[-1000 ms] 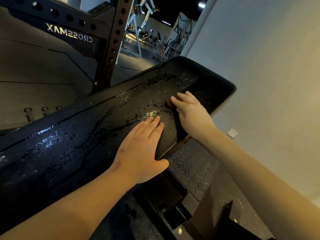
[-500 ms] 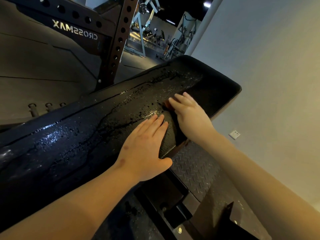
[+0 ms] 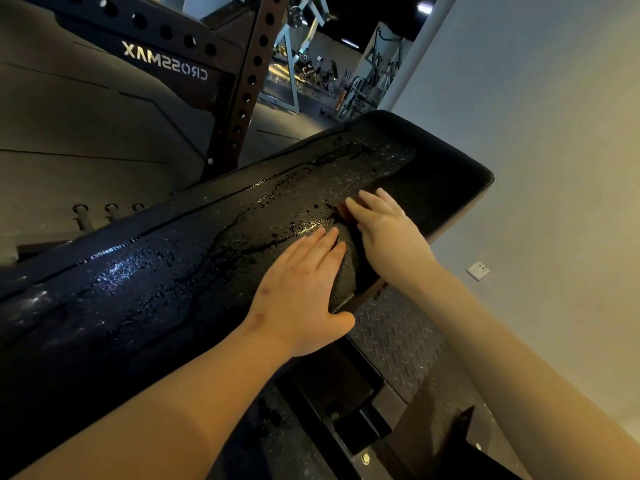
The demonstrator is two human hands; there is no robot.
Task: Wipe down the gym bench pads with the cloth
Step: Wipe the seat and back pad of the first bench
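Two hands lie flat on the wet black bench pad (image 3: 166,271). The left hand (image 3: 298,292) presses the pad near its edge, fingers (image 3: 317,245) straight and together, holding nothing. Just beside it, the right hand (image 3: 389,237) presses a brownish cloth (image 3: 340,212) onto the pad with straight fingers; only a sliver of cloth shows.

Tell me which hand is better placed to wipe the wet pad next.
The right hand: it presses the cloth onto the bench pad, beside the wet streaks. The left hand lies flat on the pad and holds no cloth.
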